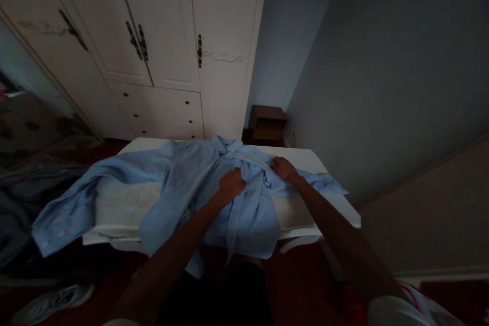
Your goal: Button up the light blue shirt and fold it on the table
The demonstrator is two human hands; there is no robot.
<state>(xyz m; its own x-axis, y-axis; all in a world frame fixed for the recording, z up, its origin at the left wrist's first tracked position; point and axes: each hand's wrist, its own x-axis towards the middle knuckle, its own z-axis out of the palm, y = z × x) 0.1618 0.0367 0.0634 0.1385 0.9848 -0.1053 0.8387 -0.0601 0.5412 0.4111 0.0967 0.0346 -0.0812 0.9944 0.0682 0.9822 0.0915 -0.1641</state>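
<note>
A light blue button-up shirt (183,183) lies spread over a small white table (114,204), collar toward the far edge, one sleeve hanging off the left side and the hem draping over the front. My left hand (230,183) rests on the shirt's middle with fingers curled into the fabric near the button placket. My right hand (283,168) presses on the shirt near the collar, fingers bent and pinching the cloth.
A white wardrobe (164,35) with dark handles and drawers stands behind the table. A small brown stool or nightstand (267,122) sits in the corner by the grey wall. Dark clothing lies at the left, a shoe (53,300) on the red floor.
</note>
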